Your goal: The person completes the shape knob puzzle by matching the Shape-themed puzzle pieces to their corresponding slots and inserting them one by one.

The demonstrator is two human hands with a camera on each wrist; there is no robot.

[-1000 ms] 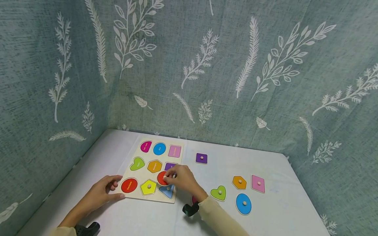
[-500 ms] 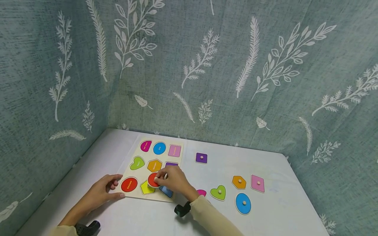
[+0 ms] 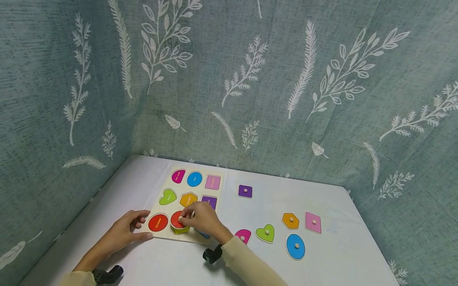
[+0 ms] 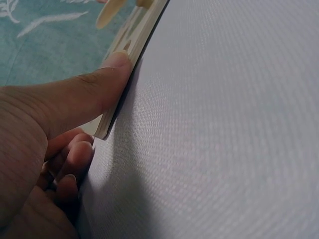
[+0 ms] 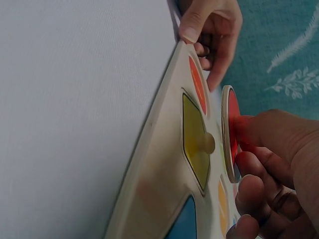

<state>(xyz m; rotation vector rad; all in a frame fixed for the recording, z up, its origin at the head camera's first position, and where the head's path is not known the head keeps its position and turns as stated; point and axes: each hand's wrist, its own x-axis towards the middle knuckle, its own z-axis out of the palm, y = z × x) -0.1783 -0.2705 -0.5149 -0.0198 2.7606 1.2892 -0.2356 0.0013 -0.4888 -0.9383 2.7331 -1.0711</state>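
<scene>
My right hand (image 3: 204,219) pinches the small knob of a red round puzzle piece (image 3: 177,219). In the right wrist view the piece (image 5: 231,134) is tipped on edge above the wooden shape-puzzle board (image 5: 149,169), beside the knobbed yellow pentagon (image 5: 195,142). At the board's near left corner, my left hand (image 3: 125,230) grips with the thumb on the near edge and fingers at the left side. The left wrist view has this thumb (image 4: 94,87) against the board's edge. The red "Circular" recess (image 3: 158,222) shows bare; the blue triangle is mostly hidden by my right hand.
Right of the board lie knobbed pieces: a purple square (image 3: 245,191), green heart (image 3: 265,233), magenta half-round (image 3: 243,236), orange hexagon (image 3: 290,221), pink piece (image 3: 313,222) and blue oval (image 3: 295,247). A leaf-patterned cloth (image 3: 214,79) stands behind the white-covered table (image 3: 350,246).
My right hand has carried the red round piece leftward across the board, from over the triangle to over the yellow pentagon. The magenta piece has come into sight. My left hand stays at the corner.
</scene>
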